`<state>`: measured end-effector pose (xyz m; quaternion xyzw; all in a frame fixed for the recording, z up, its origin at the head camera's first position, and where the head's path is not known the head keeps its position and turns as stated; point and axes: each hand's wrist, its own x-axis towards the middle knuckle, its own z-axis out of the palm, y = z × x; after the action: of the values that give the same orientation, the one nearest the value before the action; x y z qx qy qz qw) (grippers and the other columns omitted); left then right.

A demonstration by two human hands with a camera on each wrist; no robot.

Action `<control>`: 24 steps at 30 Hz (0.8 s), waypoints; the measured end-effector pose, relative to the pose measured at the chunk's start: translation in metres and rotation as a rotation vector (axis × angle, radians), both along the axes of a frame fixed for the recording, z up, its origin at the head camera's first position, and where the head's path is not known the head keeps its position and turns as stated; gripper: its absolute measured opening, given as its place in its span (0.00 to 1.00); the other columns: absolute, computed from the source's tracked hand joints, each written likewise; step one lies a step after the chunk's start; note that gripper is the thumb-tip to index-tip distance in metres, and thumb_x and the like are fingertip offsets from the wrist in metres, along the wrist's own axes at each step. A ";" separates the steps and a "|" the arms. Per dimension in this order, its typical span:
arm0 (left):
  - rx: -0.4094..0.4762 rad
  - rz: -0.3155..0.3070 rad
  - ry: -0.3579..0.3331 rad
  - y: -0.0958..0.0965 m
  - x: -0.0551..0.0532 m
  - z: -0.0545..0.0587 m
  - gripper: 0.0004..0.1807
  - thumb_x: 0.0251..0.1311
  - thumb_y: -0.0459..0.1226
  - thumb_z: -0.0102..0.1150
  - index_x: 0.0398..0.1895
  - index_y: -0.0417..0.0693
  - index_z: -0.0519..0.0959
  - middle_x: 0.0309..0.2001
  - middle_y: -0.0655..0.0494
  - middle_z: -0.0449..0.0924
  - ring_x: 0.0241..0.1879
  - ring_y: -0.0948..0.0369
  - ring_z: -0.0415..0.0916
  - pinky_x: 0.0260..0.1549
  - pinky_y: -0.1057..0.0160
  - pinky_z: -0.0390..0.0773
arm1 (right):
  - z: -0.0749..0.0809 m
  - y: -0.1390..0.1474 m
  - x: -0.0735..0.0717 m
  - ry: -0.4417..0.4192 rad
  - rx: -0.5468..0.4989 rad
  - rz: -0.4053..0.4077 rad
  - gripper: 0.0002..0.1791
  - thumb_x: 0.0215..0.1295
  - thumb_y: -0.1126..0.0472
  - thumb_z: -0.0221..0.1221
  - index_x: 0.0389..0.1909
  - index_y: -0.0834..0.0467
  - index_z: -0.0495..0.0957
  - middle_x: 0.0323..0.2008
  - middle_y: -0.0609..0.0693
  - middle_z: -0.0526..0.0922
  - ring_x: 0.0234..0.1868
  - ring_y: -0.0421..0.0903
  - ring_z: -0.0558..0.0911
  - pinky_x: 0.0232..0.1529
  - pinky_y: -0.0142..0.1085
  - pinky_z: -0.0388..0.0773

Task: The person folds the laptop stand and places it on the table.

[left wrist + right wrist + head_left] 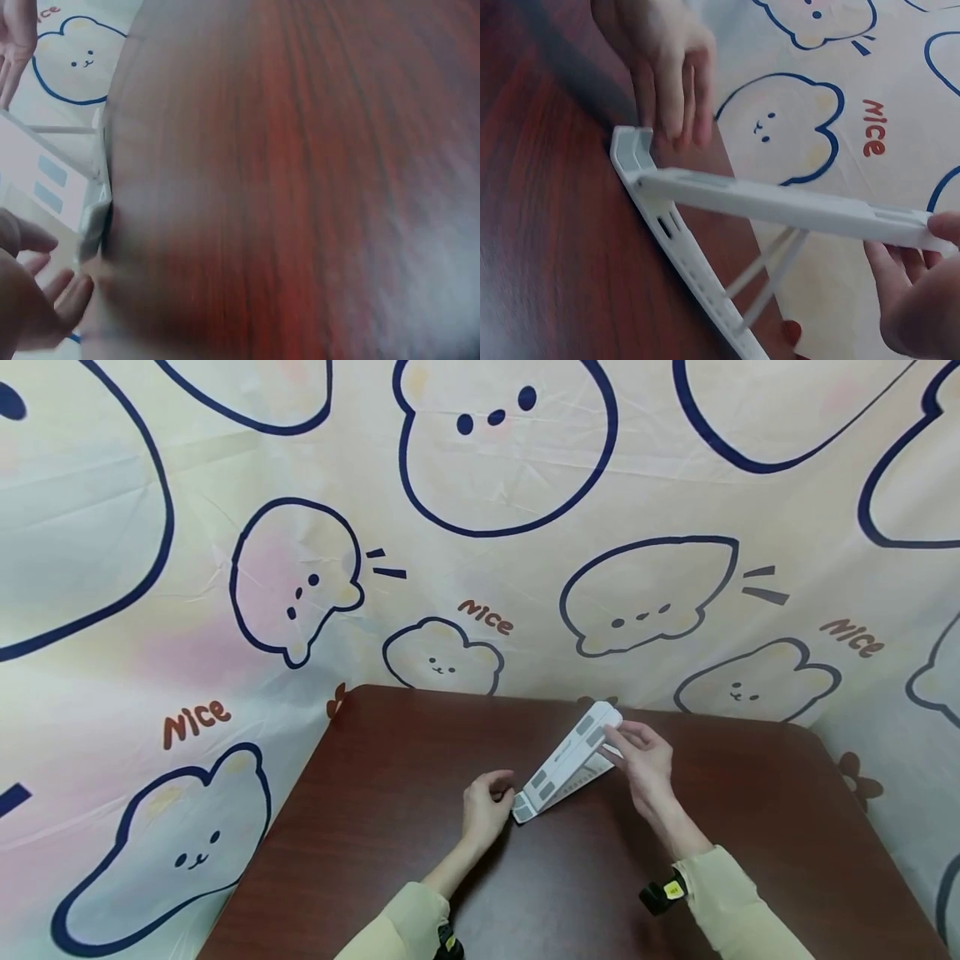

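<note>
A white folding laptop stand (567, 758) with grey pads stands on the brown table, its upper arm raised at an angle over the slotted base. At the raised far end, my right hand (649, 770) pinches the arm, thumb above and fingers below in the right wrist view (924, 289). Thin support struts (769, 277) run between arm and base. By the stand's lower, lipped end is my left hand (486, 810). Its fingers hang loosely beside that lip and hold nothing, as the left wrist view shows the hand (34, 311) slightly apart from the stand.
The dark brown wooden table (375, 760) has rounded far corners. Behind it and along its sides hangs a pale cloth (495, 568) printed with bear outlines. A black wrist strap (660, 896) sits at the right sleeve.
</note>
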<state>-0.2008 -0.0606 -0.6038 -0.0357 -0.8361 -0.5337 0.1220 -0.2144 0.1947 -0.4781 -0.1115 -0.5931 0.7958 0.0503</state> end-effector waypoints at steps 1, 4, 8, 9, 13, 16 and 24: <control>-0.046 0.037 0.000 -0.003 -0.003 -0.009 0.14 0.64 0.31 0.70 0.52 0.42 0.90 0.42 0.50 0.94 0.37 0.66 0.89 0.40 0.66 0.89 | 0.001 0.003 0.000 -0.001 0.011 0.035 0.07 0.77 0.69 0.66 0.45 0.53 0.83 0.36 0.38 0.91 0.42 0.35 0.91 0.54 0.38 0.92; -0.126 0.085 -0.074 -0.013 -0.007 -0.026 0.13 0.64 0.39 0.73 0.50 0.48 0.91 0.36 0.61 0.91 0.31 0.75 0.82 0.35 0.70 0.84 | 0.004 0.014 -0.003 0.015 0.054 0.171 0.11 0.81 0.65 0.63 0.58 0.57 0.81 0.42 0.36 0.91 0.47 0.35 0.90 0.60 0.38 0.90; -0.089 0.031 -0.190 -0.018 -0.001 -0.018 0.15 0.63 0.40 0.71 0.51 0.43 0.90 0.32 0.60 0.90 0.30 0.71 0.83 0.34 0.67 0.83 | 0.012 0.035 -0.011 0.019 0.120 0.390 0.32 0.85 0.57 0.59 0.82 0.63 0.66 0.56 0.32 0.87 0.57 0.33 0.87 0.66 0.34 0.86; -0.066 0.018 -0.219 -0.017 0.002 -0.014 0.16 0.63 0.39 0.71 0.52 0.41 0.90 0.31 0.59 0.90 0.29 0.70 0.83 0.33 0.68 0.82 | 0.015 0.039 -0.014 0.012 0.127 0.441 0.35 0.86 0.56 0.58 0.85 0.63 0.61 0.58 0.31 0.85 0.59 0.32 0.87 0.67 0.33 0.85; 0.016 -0.048 -0.263 -0.013 0.016 0.018 0.19 0.64 0.34 0.67 0.55 0.29 0.86 0.32 0.49 0.90 0.26 0.65 0.88 0.26 0.67 0.85 | 0.024 0.055 -0.021 -0.002 0.161 0.586 0.39 0.88 0.56 0.55 0.88 0.63 0.52 0.64 0.32 0.81 0.63 0.33 0.87 0.69 0.35 0.85; 0.092 -0.065 -0.296 -0.010 0.025 0.044 0.19 0.64 0.28 0.65 0.55 0.22 0.83 0.34 0.41 0.90 0.25 0.56 0.91 0.25 0.64 0.89 | 0.029 0.061 -0.025 -0.002 0.184 0.642 0.38 0.88 0.59 0.55 0.88 0.65 0.51 0.64 0.32 0.82 0.62 0.35 0.88 0.69 0.40 0.85; 0.235 -0.026 -0.398 0.000 0.029 0.065 0.16 0.63 0.20 0.66 0.54 0.19 0.83 0.40 0.34 0.88 0.36 0.44 0.93 0.36 0.55 0.94 | 0.036 0.062 -0.027 -0.019 0.184 0.639 0.39 0.82 0.68 0.59 0.87 0.69 0.53 0.60 0.37 0.86 0.57 0.38 0.91 0.65 0.45 0.87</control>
<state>-0.1722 -0.0606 -0.5390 0.0740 -0.7751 -0.6256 -0.0491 -0.2411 0.2571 -0.4420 0.0779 -0.6679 0.7133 -0.1977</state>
